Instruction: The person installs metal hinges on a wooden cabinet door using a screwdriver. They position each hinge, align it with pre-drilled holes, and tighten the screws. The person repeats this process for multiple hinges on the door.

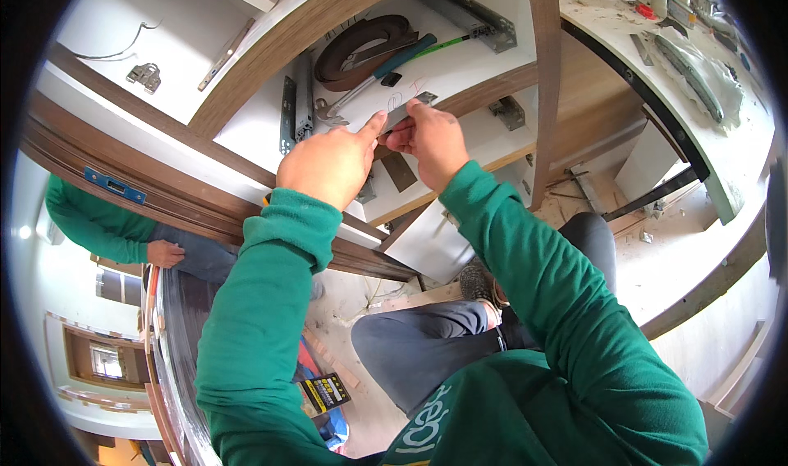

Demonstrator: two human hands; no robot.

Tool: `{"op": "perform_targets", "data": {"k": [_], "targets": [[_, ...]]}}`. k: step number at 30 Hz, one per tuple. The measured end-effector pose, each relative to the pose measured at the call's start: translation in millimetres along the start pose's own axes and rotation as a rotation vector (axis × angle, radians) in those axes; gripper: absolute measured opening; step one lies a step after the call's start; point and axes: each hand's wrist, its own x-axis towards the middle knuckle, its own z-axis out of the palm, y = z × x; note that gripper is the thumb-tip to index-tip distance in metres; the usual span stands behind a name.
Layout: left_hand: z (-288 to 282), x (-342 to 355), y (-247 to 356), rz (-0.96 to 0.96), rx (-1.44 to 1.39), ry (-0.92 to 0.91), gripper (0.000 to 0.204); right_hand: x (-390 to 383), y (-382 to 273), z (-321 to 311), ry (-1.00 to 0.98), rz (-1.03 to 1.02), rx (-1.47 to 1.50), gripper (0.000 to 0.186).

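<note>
My left hand (330, 164): it is curled up, with one finger pointing out. The fingertip touches the near end of the small flat grey metal plate (408, 110). It pushes on the plate and does not wrap around it.
My right hand (428, 140): it sits just right of my left hand. The thumb and fingers are pinched tight on the same metal plate.
The metal plate: it lies against the front edge of the white shelf board (460, 64), between my two hands.
The white shelf board: it has a brown wood edge and pencil marks just behind the plate.
The hammer with the teal handle (384, 66): it lies on the shelf board, behind the plate and a little to its left.
The roll of brown edge tape (361, 46): it is on the shelf board, behind the hammer and touching it.
The grey metal drawer slide (478, 11): it rests at the back of the shelf board, well away from the plate.
Another person's hand (165, 253): it is far left of the shelf board, lower down, on a knee in grey trousers.
</note>
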Motion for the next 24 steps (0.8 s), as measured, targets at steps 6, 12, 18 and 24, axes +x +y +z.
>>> {"op": "perform_targets", "data": {"k": [6, 12, 18, 24], "targets": [[-1.9, -36.8, -9.1, -0.067, 0.027, -0.021, 0.048, -18.5, 16.1, 8.2, -0.109, 0.078, -0.076, 0.039], [-1.9, -51.0, -10.0, -0.057, 0.014, -0.027, 0.050, -29.0, 14.7, 10.5, -0.128, 0.232, 0.030, 0.039], [-3.7, -43.1, -14.3, 0.004, 0.043, -0.016, 0.050, -28.8, 12.0, 6.1, -0.099, 0.242, 0.032, 0.035], [-4.7, -28.3, -15.3, 0.039, 0.109, 0.009, 0.050, -17.7, 9.8, 2.6, -0.073, 0.172, 0.012, 0.040]]}}
